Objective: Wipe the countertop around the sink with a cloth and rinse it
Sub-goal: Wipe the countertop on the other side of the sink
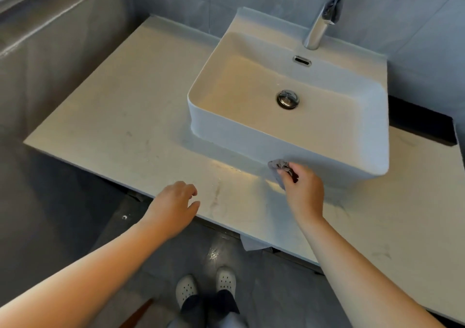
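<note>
Two hands are seen over the counter (125, 106), and only one is at work. The cloth (276, 167), small, grey and bunched, is pinched in the grip of the right hand (303, 191), between thumb and curled fingers. It is pressed into the seam where the front wall of the sink (327, 156) meets the counter. From the grip the cloth juts forward and to the left, so the seam along the sink front is judged the line the next stroke will follow. The broad left span of counter lies well apart on that side. The left hand (173, 206) is nearer that span and is held at the front edge with fingers loosely curled, nothing in it; whether it touches the surface cannot be told. A bright sheen, possibly wet, is seen just left of the cloth. In the basin only the drain plug (288, 99) is seen, with an overflow slot (302, 61) in the back wall; no standing water can be made out. The tap (319, 25) stands at the far side of the sink, so rinsing is judged to call for a reach across the basin by the right hand. No water is seen running, so wiping is judged the step in hand and rinsing not yet begun.
</note>
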{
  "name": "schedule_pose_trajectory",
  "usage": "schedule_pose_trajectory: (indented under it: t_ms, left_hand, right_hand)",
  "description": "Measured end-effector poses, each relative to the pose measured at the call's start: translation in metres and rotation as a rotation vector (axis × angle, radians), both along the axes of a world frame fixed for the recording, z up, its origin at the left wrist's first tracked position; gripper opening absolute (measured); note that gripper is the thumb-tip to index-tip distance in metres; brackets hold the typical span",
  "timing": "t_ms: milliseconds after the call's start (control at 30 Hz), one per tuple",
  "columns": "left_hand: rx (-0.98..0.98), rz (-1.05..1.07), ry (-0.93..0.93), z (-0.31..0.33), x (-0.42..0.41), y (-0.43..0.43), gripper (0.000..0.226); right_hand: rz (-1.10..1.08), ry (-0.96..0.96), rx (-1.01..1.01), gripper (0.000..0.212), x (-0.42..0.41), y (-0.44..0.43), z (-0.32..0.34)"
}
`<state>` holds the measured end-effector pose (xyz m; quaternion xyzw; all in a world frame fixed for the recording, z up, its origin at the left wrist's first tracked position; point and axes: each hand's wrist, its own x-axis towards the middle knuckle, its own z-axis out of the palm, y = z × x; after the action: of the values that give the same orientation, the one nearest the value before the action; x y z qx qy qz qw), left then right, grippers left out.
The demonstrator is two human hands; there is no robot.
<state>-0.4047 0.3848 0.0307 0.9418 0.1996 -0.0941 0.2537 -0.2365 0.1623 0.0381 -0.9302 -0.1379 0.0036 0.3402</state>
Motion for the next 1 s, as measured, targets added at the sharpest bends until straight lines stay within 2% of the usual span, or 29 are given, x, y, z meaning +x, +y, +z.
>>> schedule_pose_trajectory:
  t_ms: [200, 333, 500, 833, 1000]
  left_hand:
    - [0.103, 0.030, 0.057, -0.020, -0.012, 0.009, 0.041]
    - [0.194, -0.019, 0.060, -0.032, -0.018, 0.014, 0.056]
    - [0.220, -0.058, 0.047, -0.047, -0.025, 0.019, 0.062]
    - [0.213, -0.121, 0.134, -0.045, -0.028, 0.028, 0.068]
    - [0.217, -0.121, 0.187, -0.043, -0.024, 0.028, 0.069]
  right_hand:
    - [0.101, -0.111, -0.151, 0.016, 0.023, 0.027, -0.061]
    - [0.026, -0.107, -0.077, 0.018, 0.018, 0.038, -0.078]
    - [0.104, -0.134, -0.001, 0.010, 0.002, 0.043, -0.083]
    - [0.184, -0.052, 0.007, 0.014, -0.083, 0.045, -0.081]
    - [0.272, 0.167, -0.002, 0.017, -0.102, 0.037, -0.070]
